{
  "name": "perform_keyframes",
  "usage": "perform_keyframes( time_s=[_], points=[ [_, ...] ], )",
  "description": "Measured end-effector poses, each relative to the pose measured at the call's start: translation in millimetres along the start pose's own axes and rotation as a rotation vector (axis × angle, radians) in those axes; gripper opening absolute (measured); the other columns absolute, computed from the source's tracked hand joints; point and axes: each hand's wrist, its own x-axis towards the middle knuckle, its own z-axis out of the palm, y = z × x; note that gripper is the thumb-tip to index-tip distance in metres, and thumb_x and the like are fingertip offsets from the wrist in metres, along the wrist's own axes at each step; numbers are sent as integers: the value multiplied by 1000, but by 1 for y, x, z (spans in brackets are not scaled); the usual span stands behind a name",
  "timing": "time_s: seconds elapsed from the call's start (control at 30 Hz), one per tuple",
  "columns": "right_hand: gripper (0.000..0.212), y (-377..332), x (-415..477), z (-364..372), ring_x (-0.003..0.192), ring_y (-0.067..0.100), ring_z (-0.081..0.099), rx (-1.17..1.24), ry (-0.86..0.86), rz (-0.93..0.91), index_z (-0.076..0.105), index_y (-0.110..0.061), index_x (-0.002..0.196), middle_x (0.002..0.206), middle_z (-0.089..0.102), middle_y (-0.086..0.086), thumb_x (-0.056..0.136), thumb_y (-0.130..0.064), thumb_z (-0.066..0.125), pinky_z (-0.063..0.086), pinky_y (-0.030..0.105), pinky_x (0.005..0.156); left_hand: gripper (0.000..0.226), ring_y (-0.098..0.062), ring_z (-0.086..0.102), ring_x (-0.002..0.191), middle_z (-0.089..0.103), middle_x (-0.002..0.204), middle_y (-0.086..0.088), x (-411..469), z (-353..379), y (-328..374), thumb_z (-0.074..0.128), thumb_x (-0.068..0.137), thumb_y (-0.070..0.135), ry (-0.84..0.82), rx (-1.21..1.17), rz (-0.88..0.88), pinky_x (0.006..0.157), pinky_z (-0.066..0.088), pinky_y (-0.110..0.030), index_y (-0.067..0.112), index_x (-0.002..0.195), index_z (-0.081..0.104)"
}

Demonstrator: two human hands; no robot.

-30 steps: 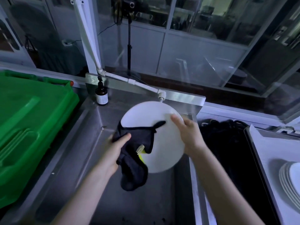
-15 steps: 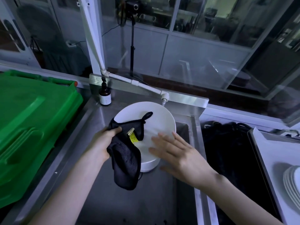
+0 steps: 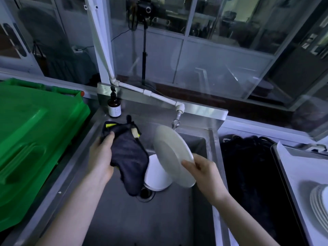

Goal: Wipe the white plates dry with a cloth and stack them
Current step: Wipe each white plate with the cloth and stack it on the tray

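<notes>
My right hand (image 3: pixel 204 172) grips a white plate (image 3: pixel 170 153) by its lower rim and holds it tilted on edge above the steel sink (image 3: pixel 124 215). My left hand (image 3: pixel 102 153) holds a dark cloth (image 3: pixel 128 155) with yellow trim, which hangs down just left of the plate and apart from it. Beneath both, a pile of white plates (image 3: pixel 157 176) sits in the sink near the drain, partly hidden by the cloth and the held plate. A stack of white plates (image 3: pixel 319 205) rests on the tray at the far right.
A green plastic bin lid (image 3: pixel 33 139) fills the left side. A brown pump bottle (image 3: pixel 114 105) stands at the sink's back left corner. A white pipe with a tap (image 3: pixel 178 112) reaches over the sink. A dark basin (image 3: pixel 248 174) lies between the sink and the steel tray (image 3: pixel 287 174).
My right hand has taken the plate by its rim and lifted it up on edge. The cloth in my left hand has come off the plate and moved left.
</notes>
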Motion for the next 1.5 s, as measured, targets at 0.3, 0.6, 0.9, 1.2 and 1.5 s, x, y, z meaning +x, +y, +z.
perform_keyframes(
  time_s=[0.3, 0.6, 0.9, 1.2, 1.5],
  points=[
    [23, -14, 8, 19, 82, 24, 67, 628, -87, 182, 77, -12, 102, 92, 73, 15, 84, -27, 74, 55, 33, 65, 55, -12, 7, 152, 24, 159, 15, -44, 45, -27, 50, 97, 24, -614, 914, 917, 122, 18, -33, 31, 147, 30],
    [24, -17, 13, 6, 82, 21, 67, 538, -104, 146, 76, -11, 100, 87, 73, 11, 83, -27, 71, 55, 36, 66, 51, -17, 11, 152, 28, 159, 6, -31, 71, -1, 53, 100, 9, -547, 875, 747, 121, 20, -42, 16, 148, 39],
    [13, -21, 20, 1, 86, 29, 64, 468, -78, 170, 75, -6, 97, 94, 69, 29, 94, -12, 63, 49, 47, 75, 49, -14, 8, 152, 29, 159, 8, -43, 68, -9, 45, 98, 21, -869, 1007, 1017, 121, 17, -53, 17, 147, 43],
    [28, -17, 8, -26, 80, 25, 69, 657, -94, 161, 76, -2, 96, 91, 73, 18, 77, -22, 70, 58, 36, 65, 54, -13, 26, 148, 39, 154, 5, -19, 38, -17, 51, 98, -2, -519, 776, 503, 121, 22, -33, 18, 147, 41],
    [30, -20, 16, -10, 80, 28, 67, 547, -161, 199, 76, -4, 98, 90, 71, 21, 77, -24, 71, 56, 40, 68, 58, -9, 7, 151, 29, 157, 12, -25, 59, -7, 55, 97, 4, -693, 1015, 868, 119, 13, -20, 18, 149, 37]
  ],
)
